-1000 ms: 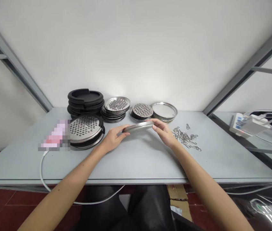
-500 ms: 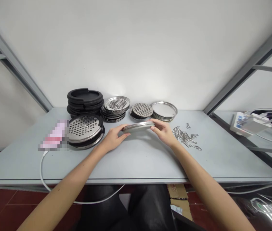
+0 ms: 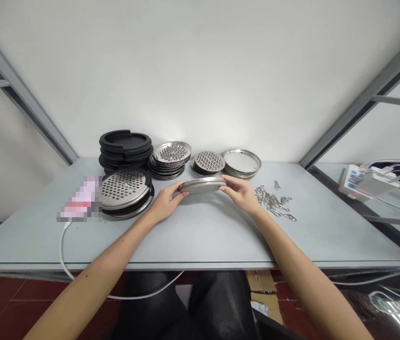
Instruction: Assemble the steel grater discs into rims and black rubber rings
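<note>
Between my two hands a round metal disc is held just above the table, tilted so its flat silver side faces me. My left hand grips its left edge, thumb below and fingers behind. On the opposite edge, my right hand closes with thumb in front. The disc's far face is hidden. Behind it stand a stack of round grater plates, a smaller stack topped by a perforated disc and a pile of plain metal lids. Right of my right hand lie loose metal clips.
Black rings are stacked at the back left, with round graters in black rims before them. A blurred pink item has a white cable running off the table edge. A power strip sits at right.
The disc has tipped slightly so more of its flat near side shows, and it has shifted a little left. Both hands keep their hold.
</note>
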Action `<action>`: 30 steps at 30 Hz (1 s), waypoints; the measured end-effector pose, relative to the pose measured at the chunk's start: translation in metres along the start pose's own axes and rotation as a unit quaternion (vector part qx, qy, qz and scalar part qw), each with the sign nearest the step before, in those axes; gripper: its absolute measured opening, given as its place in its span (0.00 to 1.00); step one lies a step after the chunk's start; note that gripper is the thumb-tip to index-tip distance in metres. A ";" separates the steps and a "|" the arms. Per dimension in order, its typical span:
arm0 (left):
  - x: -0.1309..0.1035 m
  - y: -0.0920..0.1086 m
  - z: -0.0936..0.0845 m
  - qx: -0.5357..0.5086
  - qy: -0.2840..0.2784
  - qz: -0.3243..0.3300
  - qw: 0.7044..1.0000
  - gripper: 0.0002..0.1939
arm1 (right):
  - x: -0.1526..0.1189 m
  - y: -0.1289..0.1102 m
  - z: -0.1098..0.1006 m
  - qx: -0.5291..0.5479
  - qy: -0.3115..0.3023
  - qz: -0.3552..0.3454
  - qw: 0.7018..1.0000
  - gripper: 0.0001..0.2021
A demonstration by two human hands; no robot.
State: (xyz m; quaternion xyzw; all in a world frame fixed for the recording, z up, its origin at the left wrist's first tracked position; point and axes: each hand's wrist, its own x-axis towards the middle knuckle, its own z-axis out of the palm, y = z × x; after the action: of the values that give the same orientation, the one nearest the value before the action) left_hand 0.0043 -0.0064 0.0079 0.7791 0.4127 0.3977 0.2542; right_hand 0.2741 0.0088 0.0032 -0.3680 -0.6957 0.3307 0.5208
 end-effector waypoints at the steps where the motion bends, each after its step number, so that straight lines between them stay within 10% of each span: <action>1: 0.000 -0.001 0.000 0.000 0.001 -0.001 1.000 0.15 | 0.000 0.001 0.001 -0.002 0.008 -0.001 1.000 0.18; 18: 0.005 -0.014 0.008 -0.145 0.062 -0.016 0.987 0.20 | 0.003 -0.011 0.006 0.057 -0.083 0.048 0.994 0.19; 30: 0.006 -0.012 0.011 -0.251 0.019 -0.080 0.964 0.29 | 0.002 -0.014 0.007 0.069 -0.026 0.071 0.995 0.19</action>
State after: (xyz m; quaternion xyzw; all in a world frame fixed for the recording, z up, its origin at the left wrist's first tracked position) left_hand 0.0102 0.0043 -0.0050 0.6471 0.3650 0.4817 0.4648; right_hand 0.2648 0.0026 0.0139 -0.3708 -0.6565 0.4237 0.5020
